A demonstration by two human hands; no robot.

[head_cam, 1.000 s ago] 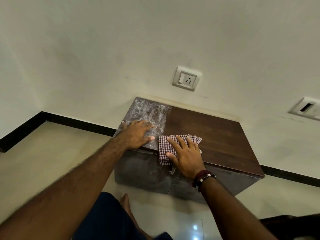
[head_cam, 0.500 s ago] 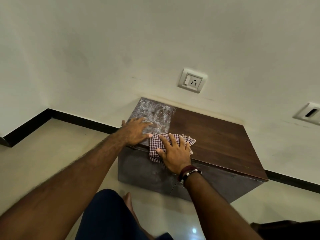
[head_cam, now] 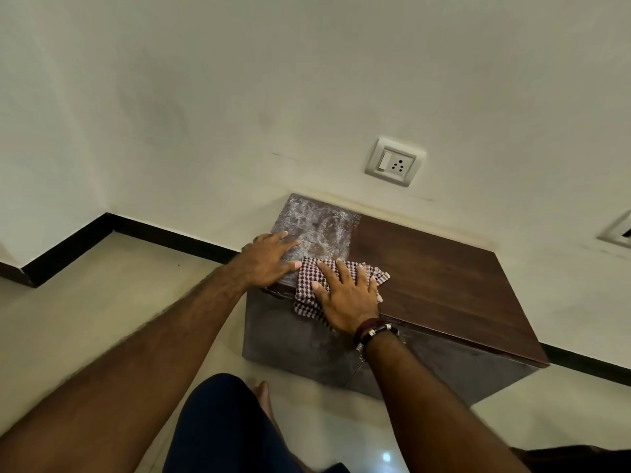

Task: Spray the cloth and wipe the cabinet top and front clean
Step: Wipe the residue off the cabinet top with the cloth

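Since a second ago the red-and-white checked cloth (head_cam: 309,285) has slid left along the front edge of the low dark-brown wooden cabinet (head_cam: 444,285), closing on the dusty grey patch at the top's left end. The left hand (head_cam: 269,259) lies flat and spread on that patch near the front-left corner, gripping nothing. Just beside it, the right hand (head_cam: 348,298) (a beaded bracelet (head_cam: 374,331) at the wrist) presses the cloth with fingers splayed, the fabric drooping over the front edge. Above, a white wall socket (head_cam: 394,162).
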